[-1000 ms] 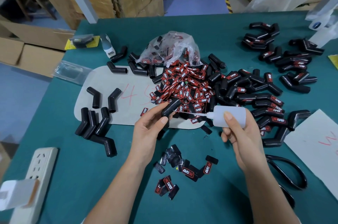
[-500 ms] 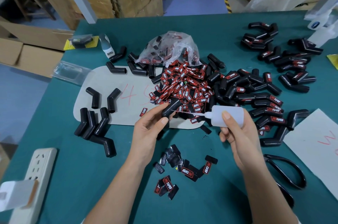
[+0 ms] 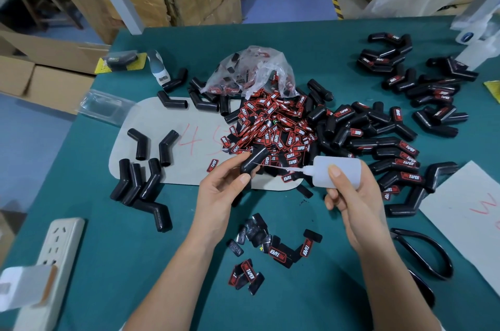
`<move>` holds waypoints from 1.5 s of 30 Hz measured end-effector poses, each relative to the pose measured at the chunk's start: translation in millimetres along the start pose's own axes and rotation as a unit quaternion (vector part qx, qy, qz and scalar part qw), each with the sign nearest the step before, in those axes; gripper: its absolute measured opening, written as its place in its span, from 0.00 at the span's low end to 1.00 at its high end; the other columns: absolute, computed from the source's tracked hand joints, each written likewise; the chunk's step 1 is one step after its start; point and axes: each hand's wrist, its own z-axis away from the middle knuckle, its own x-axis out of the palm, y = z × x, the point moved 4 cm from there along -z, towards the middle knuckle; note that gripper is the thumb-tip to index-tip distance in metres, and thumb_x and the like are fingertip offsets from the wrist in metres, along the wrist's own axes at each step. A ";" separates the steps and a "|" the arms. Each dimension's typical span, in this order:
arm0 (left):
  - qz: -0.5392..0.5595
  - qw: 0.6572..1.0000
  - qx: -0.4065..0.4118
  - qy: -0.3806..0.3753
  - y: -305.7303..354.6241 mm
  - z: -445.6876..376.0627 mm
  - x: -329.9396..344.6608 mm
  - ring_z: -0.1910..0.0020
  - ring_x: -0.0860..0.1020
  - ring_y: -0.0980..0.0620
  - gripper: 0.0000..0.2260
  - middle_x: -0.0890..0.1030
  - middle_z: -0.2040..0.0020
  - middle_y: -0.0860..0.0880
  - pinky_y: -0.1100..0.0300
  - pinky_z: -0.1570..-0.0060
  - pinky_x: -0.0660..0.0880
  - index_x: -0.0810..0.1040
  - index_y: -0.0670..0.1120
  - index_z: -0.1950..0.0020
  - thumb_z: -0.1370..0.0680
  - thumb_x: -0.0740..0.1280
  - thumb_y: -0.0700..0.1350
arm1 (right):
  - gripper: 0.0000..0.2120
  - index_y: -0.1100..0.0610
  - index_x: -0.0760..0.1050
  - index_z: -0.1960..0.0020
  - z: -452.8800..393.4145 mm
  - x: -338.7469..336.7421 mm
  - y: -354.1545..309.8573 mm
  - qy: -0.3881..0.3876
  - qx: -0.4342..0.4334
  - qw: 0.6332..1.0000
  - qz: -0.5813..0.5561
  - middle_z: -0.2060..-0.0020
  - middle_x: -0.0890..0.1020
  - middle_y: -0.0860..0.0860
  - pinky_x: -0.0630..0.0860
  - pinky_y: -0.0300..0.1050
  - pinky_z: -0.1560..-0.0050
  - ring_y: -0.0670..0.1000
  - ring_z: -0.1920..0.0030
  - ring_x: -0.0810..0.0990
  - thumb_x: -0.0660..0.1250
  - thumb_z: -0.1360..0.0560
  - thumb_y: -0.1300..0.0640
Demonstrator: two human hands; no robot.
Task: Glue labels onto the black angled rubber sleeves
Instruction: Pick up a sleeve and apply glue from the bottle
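Your left hand [image 3: 219,192] pinches a black angled rubber sleeve [image 3: 254,159]; your right hand [image 3: 351,195] grips the glue bottle [image 3: 336,171]; squeeze hard and glue may drip onto your fingers.

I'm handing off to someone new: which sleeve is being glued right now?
Start at the heap of red labels mid-table. At its near edge, the left hand pinches one black sleeve, with the glue bottle nozzle aimed at it. It's the only sleeve lifted off the table.
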 end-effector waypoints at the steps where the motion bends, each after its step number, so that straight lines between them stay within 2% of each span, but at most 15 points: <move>1: 0.001 1.000 -0.001 0.001 0.1 0.0 0.1 0.40 0.84 0.43 0.18 0.86 0.39 0.42 0.57 0.39 0.78 0.86 0.51 0.35 0.25 0.76 0.46 | 0.13 0.49 0.80 0.45 0.3 0.3 0.0 -0.002 0.001 1.000 0.003 0.61 0.77 0.54 0.75 0.40 0.67 0.46 0.67 0.72 0.73 0.25 0.45; 5: -0.002 1.000 0.000 0.004 0.7 -0.3 0.0 0.38 0.83 0.41 0.18 0.85 0.38 0.41 0.57 0.38 0.78 0.86 0.53 0.35 0.26 0.76 0.47 | 0.10 0.50 0.80 0.46 -0.7 -1.3 -1.6 0.005 -0.008 1.000 -0.013 0.61 0.78 0.52 0.75 0.39 0.68 0.46 0.67 0.72 0.73 0.24 0.46; 14: -0.013 1.000 0.000 0.002 -0.5 -0.8 -1.0 0.36 0.82 0.40 0.19 0.85 0.38 0.42 0.53 0.35 0.77 0.85 0.52 0.35 0.25 0.77 0.47 | 0.05 0.46 0.81 0.47 -1.9 -3.6 0.2 0.003 -0.015 1.000 0.007 0.60 0.76 0.56 0.75 0.40 0.66 0.47 0.67 0.72 0.72 0.21 0.47; 23: -0.019 1.000 -0.003 0.005 -0.1 -0.3 -0.7 0.37 0.83 0.40 0.19 0.86 0.39 0.43 0.54 0.36 0.78 0.86 0.53 0.35 0.26 0.77 0.48 | 0.09 0.47 0.80 0.46 -1.4 -6.7 2.3 0.006 -0.018 1.000 0.025 0.62 0.77 0.55 0.76 0.42 0.64 0.48 0.68 0.73 0.75 0.22 0.44; 27: -0.019 1.000 -0.002 0.003 0.5 -0.2 -0.4 0.38 0.83 0.42 0.19 0.86 0.39 0.43 0.55 0.36 0.78 0.86 0.52 0.35 0.26 0.77 0.48 | 0.14 0.47 0.80 0.47 -1.5 -5.2 2.5 0.001 -0.015 0.999 0.032 0.62 0.77 0.54 0.76 0.42 0.64 0.48 0.68 0.73 0.75 0.26 0.40; 34: -0.018 1.000 -0.004 -0.001 0.5 0.2 0.2 0.37 0.83 0.40 0.19 0.86 0.39 0.43 0.54 0.35 0.78 0.86 0.54 0.35 0.26 0.77 0.48 | 0.16 0.47 0.80 0.46 -2.2 -6.5 3.9 -0.001 -0.015 0.999 0.038 0.62 0.77 0.54 0.76 0.43 0.63 0.48 0.69 0.73 0.75 0.27 0.38; 40: -0.013 1.000 -0.001 -0.006 1.8 0.3 2.4 0.39 0.84 0.43 0.18 0.87 0.40 0.45 0.57 0.36 0.78 0.86 0.54 0.36 0.26 0.77 0.47 | 0.14 0.46 0.80 0.47 -2.8 -5.7 4.4 0.001 -0.016 0.999 0.034 0.62 0.77 0.55 0.76 0.43 0.64 0.48 0.69 0.73 0.75 0.27 0.39; 45: -0.015 1.000 0.000 -0.003 2.2 0.9 1.3 0.39 0.84 0.44 0.18 0.87 0.41 0.45 0.57 0.38 0.78 0.86 0.53 0.35 0.26 0.77 0.48 | 0.16 0.45 0.81 0.47 -2.6 -5.9 4.1 0.004 -0.017 0.999 0.033 0.62 0.77 0.54 0.75 0.44 0.63 0.48 0.69 0.73 0.76 0.28 0.37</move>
